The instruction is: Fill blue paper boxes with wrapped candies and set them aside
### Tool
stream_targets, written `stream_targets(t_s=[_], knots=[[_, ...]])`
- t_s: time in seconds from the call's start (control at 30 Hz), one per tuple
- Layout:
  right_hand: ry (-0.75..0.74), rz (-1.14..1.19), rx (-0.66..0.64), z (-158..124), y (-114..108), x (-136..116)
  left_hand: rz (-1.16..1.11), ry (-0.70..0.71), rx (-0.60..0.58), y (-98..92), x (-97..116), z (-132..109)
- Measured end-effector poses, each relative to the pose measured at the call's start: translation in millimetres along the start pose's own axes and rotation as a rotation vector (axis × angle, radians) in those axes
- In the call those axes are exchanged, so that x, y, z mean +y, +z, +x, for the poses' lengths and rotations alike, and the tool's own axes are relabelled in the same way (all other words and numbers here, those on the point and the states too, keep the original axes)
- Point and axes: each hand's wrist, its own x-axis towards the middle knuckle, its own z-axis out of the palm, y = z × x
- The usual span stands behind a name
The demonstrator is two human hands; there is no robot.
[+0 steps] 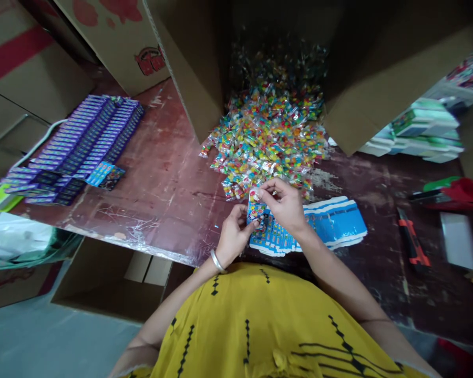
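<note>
My left hand [232, 233], with a silver bangle at the wrist, grips a small printed blue candy box [256, 212] by its side and lower part. At the box's top end, the thumb and fingers of my right hand [284, 202] are pinched together at a whitish edge with a red spot. Whether that is a flap or a candy packet, I cannot tell. Beneath and to the right of my hands lies a fanned row of flat blue cartons [337, 223]. Just beyond my hands spreads a heap of small clear packets of colourful candies [271, 142].
The heap spills from an open cardboard box [197, 68]. Stacked purple boxes [82, 142] stand at the left, a loose blue box [105, 176] beside them. On the right lie an orange-and-black cutter knife [413, 244] and green-white packs [425, 128]. Below the table's edge sits an open carton [110, 278].
</note>
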Motion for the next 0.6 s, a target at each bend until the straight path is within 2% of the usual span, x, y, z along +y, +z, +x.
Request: stream_targets(t_s=[0.13, 0.23, 0.3, 0.43, 0.6], knots=[[-0.193, -0.247, -0.053, 3, -8, -2, -0.074, 0.006, 0.030, -1.2, -2, -1], [-0.297, -0.261, -0.167, 5, -13, -4, -0.090, 0.022, 0.083, -2.8, -1, -2], [-0.294, -0.203, -0.193, 4, -14, -4, -0.076, 0.031, 0.090, -4.4, 2, -2], [-0.246, -0.106, -0.078, 1, -11, -5, -0.070, 0.034, 0.052, -8.0, 8, 1], [-0.279, -0.105, -0.139, 0, -10, 0, -0.080, 0.019, 0.052, -7.0, 7, 1]])
